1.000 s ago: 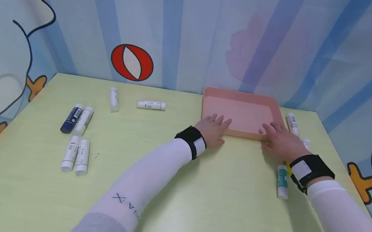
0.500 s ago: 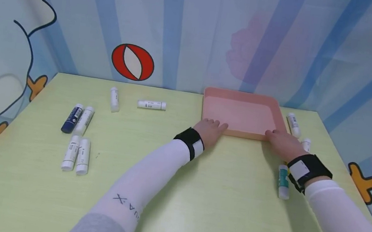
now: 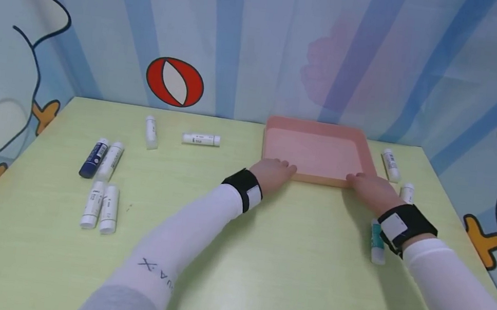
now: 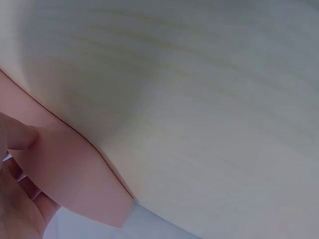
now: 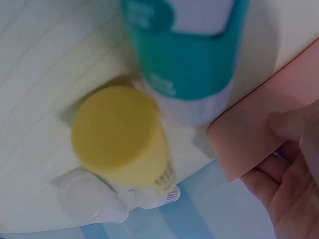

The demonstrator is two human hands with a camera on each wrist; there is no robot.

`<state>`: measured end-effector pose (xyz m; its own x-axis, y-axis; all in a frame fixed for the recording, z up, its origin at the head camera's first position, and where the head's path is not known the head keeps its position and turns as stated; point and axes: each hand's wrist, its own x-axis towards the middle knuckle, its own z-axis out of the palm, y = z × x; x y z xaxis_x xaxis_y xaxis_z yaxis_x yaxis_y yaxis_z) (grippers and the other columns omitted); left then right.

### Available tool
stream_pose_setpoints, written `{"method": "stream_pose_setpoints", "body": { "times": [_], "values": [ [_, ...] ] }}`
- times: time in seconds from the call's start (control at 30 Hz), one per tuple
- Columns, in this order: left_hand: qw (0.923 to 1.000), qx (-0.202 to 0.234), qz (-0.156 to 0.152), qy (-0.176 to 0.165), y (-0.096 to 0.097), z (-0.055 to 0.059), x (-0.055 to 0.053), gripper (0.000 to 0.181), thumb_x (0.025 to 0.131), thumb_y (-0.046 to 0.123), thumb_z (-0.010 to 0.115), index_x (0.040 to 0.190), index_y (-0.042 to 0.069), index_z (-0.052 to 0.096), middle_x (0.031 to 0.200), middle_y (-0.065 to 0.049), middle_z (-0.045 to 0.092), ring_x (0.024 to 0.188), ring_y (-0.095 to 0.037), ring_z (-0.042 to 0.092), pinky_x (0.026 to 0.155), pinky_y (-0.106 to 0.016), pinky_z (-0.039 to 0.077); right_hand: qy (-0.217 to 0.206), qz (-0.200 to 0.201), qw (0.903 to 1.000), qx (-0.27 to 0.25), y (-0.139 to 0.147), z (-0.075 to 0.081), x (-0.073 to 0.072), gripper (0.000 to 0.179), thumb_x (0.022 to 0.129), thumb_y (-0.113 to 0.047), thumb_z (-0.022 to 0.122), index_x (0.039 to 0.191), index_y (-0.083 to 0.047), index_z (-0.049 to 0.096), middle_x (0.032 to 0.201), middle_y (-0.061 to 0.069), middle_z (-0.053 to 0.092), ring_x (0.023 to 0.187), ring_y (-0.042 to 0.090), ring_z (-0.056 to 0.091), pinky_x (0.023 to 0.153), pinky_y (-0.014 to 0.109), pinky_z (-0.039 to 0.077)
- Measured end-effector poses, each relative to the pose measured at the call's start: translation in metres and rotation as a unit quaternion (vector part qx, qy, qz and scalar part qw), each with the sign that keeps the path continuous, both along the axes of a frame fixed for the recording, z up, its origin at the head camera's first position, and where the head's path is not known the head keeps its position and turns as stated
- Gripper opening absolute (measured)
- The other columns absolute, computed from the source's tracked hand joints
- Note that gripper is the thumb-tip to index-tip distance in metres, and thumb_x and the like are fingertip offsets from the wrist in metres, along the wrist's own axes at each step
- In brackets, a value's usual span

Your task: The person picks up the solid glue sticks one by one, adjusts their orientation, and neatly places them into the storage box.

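A shallow pink tray (image 3: 318,153) lies at the back right of the table. My left hand (image 3: 270,176) grips its near wall by the left corner. In the left wrist view, the left thumb (image 4: 22,135) presses the outer wall while the fingers hook over the rim. My right hand (image 3: 373,192) pinches the same wall by the right corner, as the right wrist view also shows. Close to the right hand lie a glue stick with a teal label (image 5: 187,64), a yellow one (image 5: 117,132) and two white ones; the yellow one is hidden in the head view.
On the left of the table lie a dark blue glue stick (image 3: 94,158) and several white ones, one of them sideways (image 3: 201,139) left of the tray. A cartoon-printed backdrop (image 3: 252,47) rises behind the table's back edge.
A second ago the fingers were spread over the tray's near rim; they have since curled over it. The tray and both hands have shifted slightly left.
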<state>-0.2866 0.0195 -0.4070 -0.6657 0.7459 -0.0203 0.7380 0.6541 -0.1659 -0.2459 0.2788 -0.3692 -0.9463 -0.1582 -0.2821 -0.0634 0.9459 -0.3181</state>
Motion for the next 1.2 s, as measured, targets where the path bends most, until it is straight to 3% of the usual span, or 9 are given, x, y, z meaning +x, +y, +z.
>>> {"method": "stream_pose_setpoints", "body": {
  "times": [0.13,0.27,0.5,0.73,0.9,1.2],
  "values": [
    [0.9999,0.0,-0.012,0.004,-0.01,0.003,0.003,0.026,0.094,0.005,0.04,0.119,0.007,0.048,0.105,-0.008,0.058,0.086,-0.02,0.056,0.077,-0.03,0.045,0.055,0.072,0.9953,0.033,-0.005,-0.002,0.001,0.05,0.097,-0.033,0.033,0.125,0.007,0.045,0.126,0.029,0.044,0.115,0.042,0.042,0.096,0.051,0.03],
    [0.9995,-0.002,-0.027,0.016,-0.021,0.004,0.008,0.025,0.092,0.003,0.042,0.117,0.006,0.049,0.1,-0.009,0.058,0.079,-0.02,0.056,0.073,-0.03,0.045,0.119,0.153,0.9775,0.083,-0.011,-0.004,0.004,0.035,0.095,-0.02,0.04,0.115,0.006,0.053,0.112,0.027,0.055,0.1,0.038,0.053,0.089,0.048,0.038],
    [0.9982,0.024,-0.053,0.016,-0.042,0.01,0.024,0.023,0.09,-0.001,0.044,0.111,0.005,0.051,0.095,-0.009,0.059,0.077,-0.02,0.058,0.072,-0.029,0.046,0.102,0.18,0.9736,0.097,-0.026,0.0,0.017,0.036,0.093,-0.018,0.045,0.121,0.004,0.05,0.119,0.025,0.052,0.11,0.038,0.048,0.094,0.047,0.035],
    [0.9967,0.049,-0.065,0.003,-0.063,0.01,0.037,0.02,0.09,0.0,0.044,0.107,0.006,0.053,0.093,-0.007,0.061,0.078,-0.018,0.058,0.073,-0.028,0.045,0.152,0.269,0.9357,0.169,-0.041,-0.004,0.029,0.031,0.086,-0.007,0.056,0.116,0.002,0.054,0.11,0.02,0.058,0.103,0.032,0.054,0.09,0.042,0.04],
    [0.9962,0.06,-0.06,-0.021,-0.075,0.008,0.047,0.022,0.089,-0.001,0.045,0.109,0.007,0.052,0.095,-0.006,0.06,0.079,-0.016,0.056,0.075,-0.027,0.044,0.176,0.294,0.9237,0.171,-0.049,-0.007,0.037,0.028,0.084,-0.003,0.057,0.112,0.0,0.056,0.104,0.017,0.061,0.094,0.028,0.058,0.084,0.039,0.044],
    [0.9935,0.079,-0.071,-0.04,-0.091,0.018,0.071,0.028,0.087,-0.003,0.048,0.114,0.004,0.053,0.105,-0.009,0.061,0.09,-0.019,0.059,0.082,-0.027,0.043,0.202,0.328,0.9054,0.178,-0.059,-0.008,0.054,0.026,0.081,0.001,0.059,0.107,-0.001,0.057,0.1,0.016,0.062,0.087,0.025,0.059,0.078,0.036,0.047]
  ]
}}
